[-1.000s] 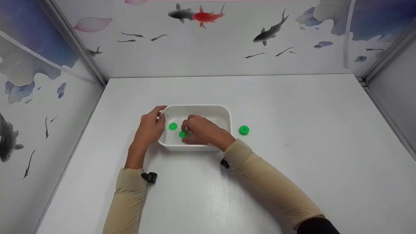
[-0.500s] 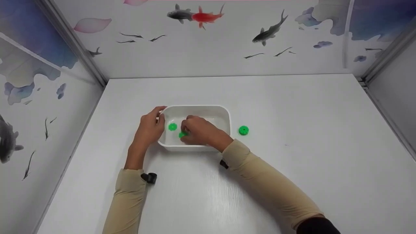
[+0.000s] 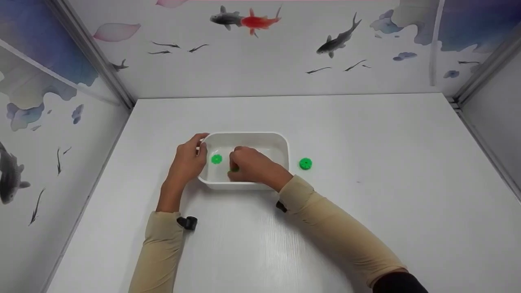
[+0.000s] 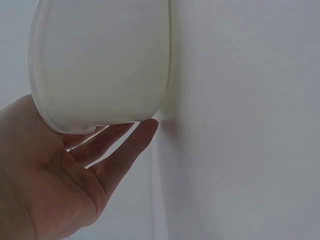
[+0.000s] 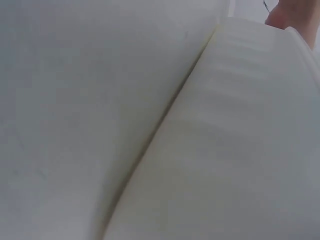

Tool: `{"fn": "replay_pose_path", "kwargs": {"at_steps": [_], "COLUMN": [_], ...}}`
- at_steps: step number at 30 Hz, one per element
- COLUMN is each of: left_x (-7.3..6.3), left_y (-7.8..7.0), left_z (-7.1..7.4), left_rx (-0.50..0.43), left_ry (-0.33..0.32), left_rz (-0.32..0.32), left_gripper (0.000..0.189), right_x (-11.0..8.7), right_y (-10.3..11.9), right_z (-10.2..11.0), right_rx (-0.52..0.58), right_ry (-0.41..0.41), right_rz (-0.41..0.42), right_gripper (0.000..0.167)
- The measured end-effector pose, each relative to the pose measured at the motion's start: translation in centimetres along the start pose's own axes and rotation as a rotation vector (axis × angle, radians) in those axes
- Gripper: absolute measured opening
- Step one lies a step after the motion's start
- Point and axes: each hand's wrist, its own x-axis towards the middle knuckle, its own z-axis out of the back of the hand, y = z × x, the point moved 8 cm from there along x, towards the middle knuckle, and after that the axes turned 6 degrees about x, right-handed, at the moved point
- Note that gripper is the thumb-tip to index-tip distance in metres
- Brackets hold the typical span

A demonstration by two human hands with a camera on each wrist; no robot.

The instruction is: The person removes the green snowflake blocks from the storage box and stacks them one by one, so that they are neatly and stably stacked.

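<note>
Pinching a mostly hidden green piece (image 3: 235,168) inside the white tray (image 3: 236,186) with my right hand (image 3: 251,165) | left hand (image 3: 189,158) gripping the tray's nine-o'clock end | step: likely lifting or placing; next needs steady tray.

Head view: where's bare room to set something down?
The table is bare right of the outer green disc, between the tub and back wall, and between the sleeves. The tub is crowded: left grip on its end, right grip inside holding a green piece, plus a loose green disc.
</note>
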Motion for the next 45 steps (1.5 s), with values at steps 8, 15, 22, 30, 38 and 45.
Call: {"fn": "replay_pose_path", "kwargs": {"at_steps": [8, 15, 22, 30, 38, 45], "left_x": [-0.13, -0.19, -0.13, -0.04, -0.07, -0.06], "left_y": [0.03, -0.07, 0.15, 0.09, 0.14, 0.17], "left_z": [-0.07, -0.04, -0.24, -0.15, -0.15, -0.20], "left_rx": [-0.007, -0.005, 0.004, 0.007, -0.009, -0.002], "left_ry": [-0.004, -0.009, -0.007, -0.007, 0.004, 0.007], "left_rz": [0.009, 0.004, 0.026, 0.029, 0.040, 0.040], "left_gripper": [0.042, 0.042, 0.043, 0.043, 0.043, 0.043], "right_x": [-0.52, -0.64, -0.55, -0.56, -0.61, -0.61], "right_y": [0.14, 0.14, 0.14, -0.14, 0.07, -0.44], "right_z": [0.34, 0.56, 0.31, 0.31, 0.55, 0.49], "right_rx": [0.020, 0.001, -0.045, -0.038, -0.037, -0.040], "right_ry": [0.051, 0.054, 0.029, 0.022, -0.008, -0.008], "right_rz": [0.002, -0.015, -0.003, -0.016, 0.018, -0.025], "right_gripper": [0.027, 0.023, 0.020, 0.023, 0.026, 0.032]}}
